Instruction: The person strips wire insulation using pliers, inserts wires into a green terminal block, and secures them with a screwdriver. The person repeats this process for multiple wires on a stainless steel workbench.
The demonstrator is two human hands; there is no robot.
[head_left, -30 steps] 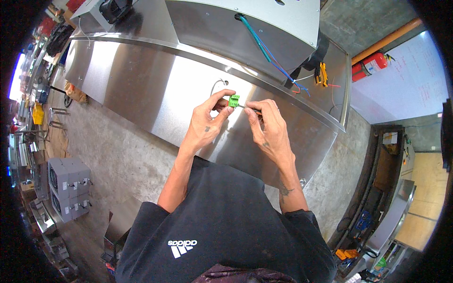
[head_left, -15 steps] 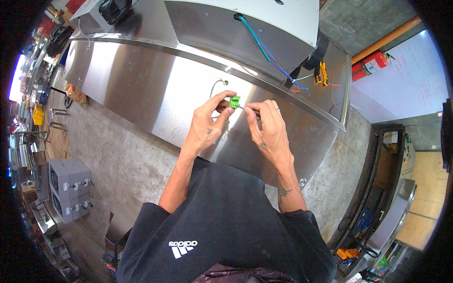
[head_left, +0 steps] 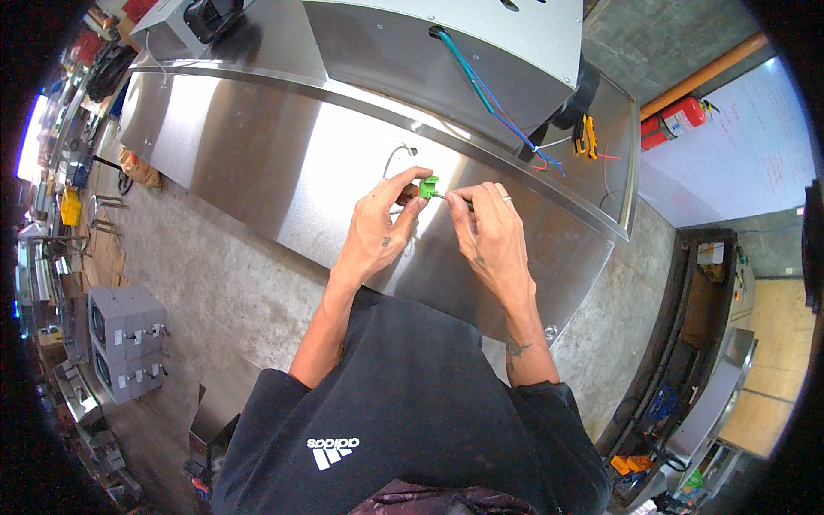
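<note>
A green terminal block connector (head_left: 429,187) is pinched between the thumb and fingers of my left hand (head_left: 383,221). My right hand (head_left: 493,232) is closed around a thin screwdriver (head_left: 441,196), whose shaft meets the connector's right side. Most of its handle is hidden by my fingers. A grey cable (head_left: 392,159) rises from a hole in the stainless steel panel (head_left: 257,163) and runs behind my left hand. Both hands are above this panel, close together.
Beyond the panel's raised edge stands a grey metal box (head_left: 395,51) with blue and green wires (head_left: 472,77) coming out. Yellow-handled wire strippers (head_left: 586,137) lie to its right. Grey boxes (head_left: 127,343) are on the floor at left. A fire extinguisher (head_left: 674,122) is at far right.
Almost nothing differs. Both hands and the connector sit very slightly further right in the picture, and the screwdriver still touches the connector.
</note>
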